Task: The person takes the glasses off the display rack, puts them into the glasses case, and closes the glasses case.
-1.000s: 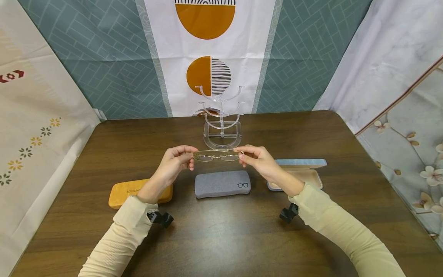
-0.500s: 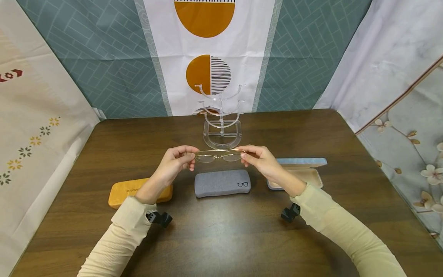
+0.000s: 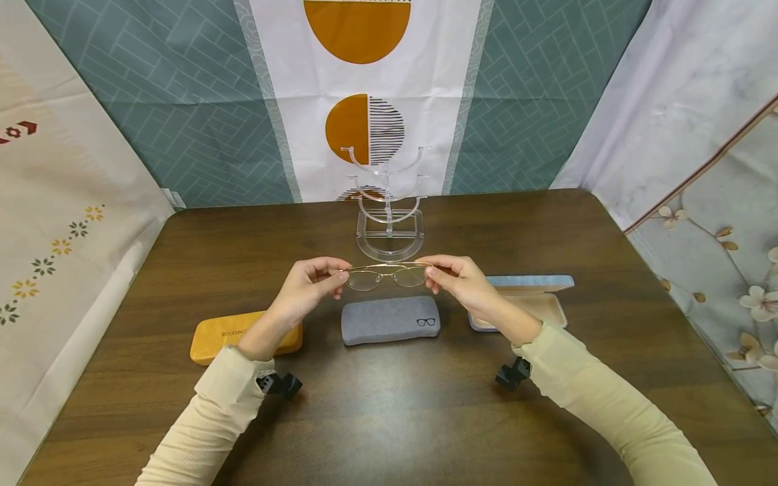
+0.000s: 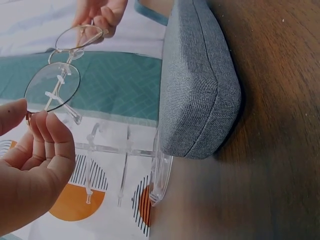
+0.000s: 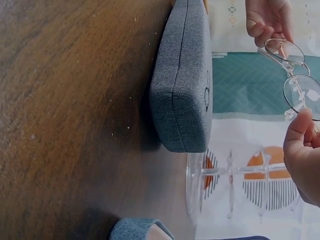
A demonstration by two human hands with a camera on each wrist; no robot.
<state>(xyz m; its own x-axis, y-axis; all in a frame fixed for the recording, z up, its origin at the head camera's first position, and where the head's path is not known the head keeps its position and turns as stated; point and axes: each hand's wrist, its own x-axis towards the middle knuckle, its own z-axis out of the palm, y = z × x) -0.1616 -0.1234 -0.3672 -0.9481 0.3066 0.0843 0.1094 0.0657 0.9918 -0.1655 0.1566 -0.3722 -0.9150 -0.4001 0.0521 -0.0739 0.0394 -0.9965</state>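
Observation:
Thin gold-rimmed eyeglasses [image 3: 389,277] are held up level above the table between both hands. My left hand [image 3: 313,283] pinches their left end between thumb and fingers; my right hand [image 3: 457,280] pinches the right end the same way. In the left wrist view the round clear lens [image 4: 52,86] stands just beyond the left thumb and fingertips. Below the eyeglasses lies a closed grey glasses case [image 3: 390,320] with a small glasses print. Behind them stands a clear tiered display stand [image 3: 389,216] with no glasses on it.
A yellow glasses case [image 3: 219,335] lies at left, partly behind the left forearm. At right a light-blue glasses case [image 3: 547,307] stands with its lid up and cream lining showing, partly covered by the right arm. Curtains hang behind the brown table [image 3: 389,418].
The eyeglasses have tilted so that their lenses face me more and look taller. Both hands still pinch the ends, shifted very slightly right. The cases and stand keep their places.

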